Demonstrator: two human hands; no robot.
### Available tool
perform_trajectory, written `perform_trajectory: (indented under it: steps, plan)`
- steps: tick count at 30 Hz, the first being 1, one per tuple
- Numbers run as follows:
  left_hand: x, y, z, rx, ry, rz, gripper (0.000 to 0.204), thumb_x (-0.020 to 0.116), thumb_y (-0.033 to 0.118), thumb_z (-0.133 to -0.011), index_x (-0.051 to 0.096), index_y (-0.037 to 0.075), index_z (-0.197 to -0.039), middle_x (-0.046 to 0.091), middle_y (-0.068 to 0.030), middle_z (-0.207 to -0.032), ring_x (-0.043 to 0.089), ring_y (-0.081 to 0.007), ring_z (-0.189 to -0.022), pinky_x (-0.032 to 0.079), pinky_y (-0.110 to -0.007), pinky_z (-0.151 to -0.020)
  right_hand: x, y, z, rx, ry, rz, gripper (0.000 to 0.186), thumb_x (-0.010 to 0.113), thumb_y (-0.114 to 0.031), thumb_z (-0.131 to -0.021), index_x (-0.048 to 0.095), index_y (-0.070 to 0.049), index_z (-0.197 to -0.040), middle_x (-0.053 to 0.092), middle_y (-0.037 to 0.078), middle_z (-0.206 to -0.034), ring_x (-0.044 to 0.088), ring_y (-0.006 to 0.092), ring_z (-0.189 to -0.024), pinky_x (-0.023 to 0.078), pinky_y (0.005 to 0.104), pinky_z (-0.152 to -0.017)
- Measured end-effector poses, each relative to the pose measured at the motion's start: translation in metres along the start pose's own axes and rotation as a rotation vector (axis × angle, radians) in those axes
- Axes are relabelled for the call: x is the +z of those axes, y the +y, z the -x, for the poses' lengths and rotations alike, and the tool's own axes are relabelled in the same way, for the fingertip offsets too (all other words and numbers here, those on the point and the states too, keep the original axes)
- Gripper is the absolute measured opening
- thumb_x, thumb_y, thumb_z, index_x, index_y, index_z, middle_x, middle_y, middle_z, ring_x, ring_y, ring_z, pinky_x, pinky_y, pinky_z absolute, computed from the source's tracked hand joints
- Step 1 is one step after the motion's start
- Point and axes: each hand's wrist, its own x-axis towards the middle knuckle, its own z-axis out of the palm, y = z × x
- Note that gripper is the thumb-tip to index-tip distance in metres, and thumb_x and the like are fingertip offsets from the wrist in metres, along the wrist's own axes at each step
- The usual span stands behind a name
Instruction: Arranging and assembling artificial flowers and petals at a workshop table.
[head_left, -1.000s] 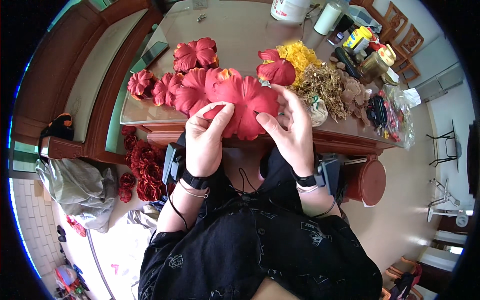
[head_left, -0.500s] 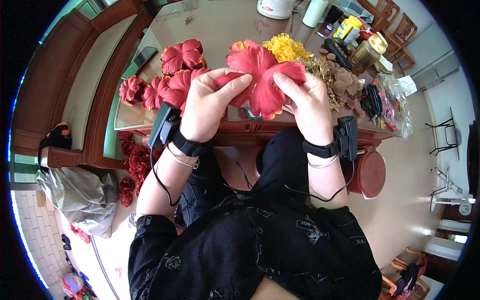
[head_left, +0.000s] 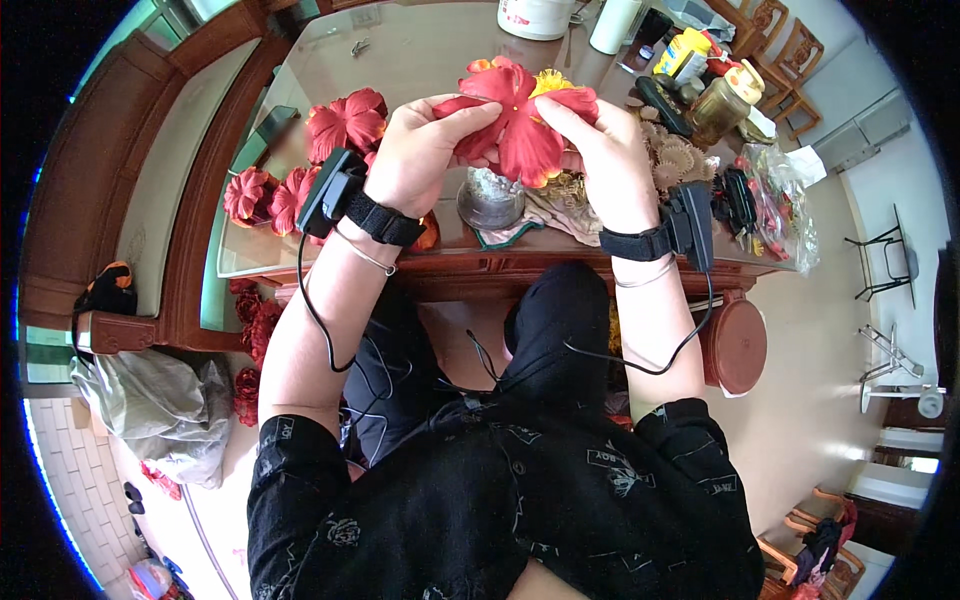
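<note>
Over the table edge I hold a red artificial flower (head_left: 520, 120) with broad cloth petals and orange-yellow tips. My left hand (head_left: 415, 150) pinches its left petal between thumb and fingers. My right hand (head_left: 608, 145) grips the right petal the same way, thumb on top. Below the flower stands a round grey container (head_left: 490, 203) with whitish, crumbly stuff on top. A crumpled cloth (head_left: 565, 218) lies beside it. More red flowers (head_left: 345, 125) rest on the table to the left, partly hidden by my left arm. Yellow flower pieces (head_left: 550, 82) show behind the held flower.
On the right lie brown flower-shaped pieces (head_left: 680, 162), a brown jar (head_left: 722, 108), a yellow bottle (head_left: 682, 55) and a clear plastic bag (head_left: 780, 205). A white tub (head_left: 535, 18) stands at the back. A reddish-brown stool (head_left: 735, 347) is right of my legs.
Both hands have moved farther from me with the flower, up in the picture. The grey container and more of the cloth now show below it.
</note>
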Motion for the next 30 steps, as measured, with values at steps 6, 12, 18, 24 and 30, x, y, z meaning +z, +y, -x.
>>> perform_trajectory:
  steps: [6, 12, 18, 24, 30]
  plan:
    - [0.002, -0.003, -0.002, 0.008, 0.018, 0.042, 0.018, 0.062, 0.01, -0.09, 0.067, -0.001, -0.103, 0.07, -0.0074, -0.093, 0.067, -0.0125, -0.076, 0.054, -0.025, -0.066, -0.002, 0.003, -0.004, -0.038, 0.007, 0.02, 0.022, 0.068, -0.018, -0.086, 0.069, 0.003, -0.094, 0.068, 0.004, -0.083, 0.063, 0.0092, -0.072, 0.051, 0.0231, -0.065]
    - [-0.002, -0.005, -0.003, -0.002, 0.008, 0.045, 0.018, 0.062, 0.011, -0.09, 0.067, 0.0, -0.102, 0.07, -0.0076, -0.093, 0.066, -0.013, -0.074, 0.054, -0.025, -0.064, -0.001, 0.004, -0.007, -0.049, 0.016, 0.05, 0.023, 0.069, -0.019, -0.086, 0.069, 0.003, -0.094, 0.069, 0.005, -0.084, 0.063, 0.0093, -0.072, 0.05, 0.0232, -0.066]
    - [0.0, -0.007, -0.004, -0.011, 0.048, 0.059, 0.018, 0.062, 0.011, -0.09, 0.066, -0.001, -0.103, 0.07, -0.0076, -0.094, 0.066, -0.0131, -0.074, 0.054, -0.024, -0.063, 0.0, 0.003, -0.009, -0.078, 0.004, 0.055, 0.023, 0.068, -0.019, -0.086, 0.07, 0.002, -0.095, 0.069, 0.005, -0.084, 0.064, 0.0094, -0.074, 0.05, 0.0234, -0.068]
    - [0.0, -0.007, -0.003, -0.031, 0.078, 0.045, 0.018, 0.062, 0.012, -0.09, 0.067, 0.0, -0.103, 0.07, -0.0054, -0.092, 0.065, -0.0111, -0.072, 0.052, -0.024, -0.062, -0.004, 0.003, -0.009, -0.04, -0.046, 0.113, 0.026, 0.064, -0.018, -0.09, 0.066, 0.001, -0.107, 0.069, 0.006, -0.095, 0.066, 0.0101, -0.081, 0.053, 0.0228, -0.069]
    - [-0.004, -0.008, 0.0, -0.061, 0.041, -0.045, 0.016, 0.064, 0.012, -0.089, 0.069, 0.002, -0.099, 0.069, -0.0035, -0.088, 0.065, -0.0101, -0.074, 0.051, -0.024, -0.062, -0.008, 0.014, -0.016, -0.105, -0.026, 0.082, 0.021, 0.067, -0.017, -0.086, 0.069, 0.002, -0.095, 0.07, 0.005, -0.087, 0.063, 0.0088, -0.077, 0.048, 0.0236, -0.071]
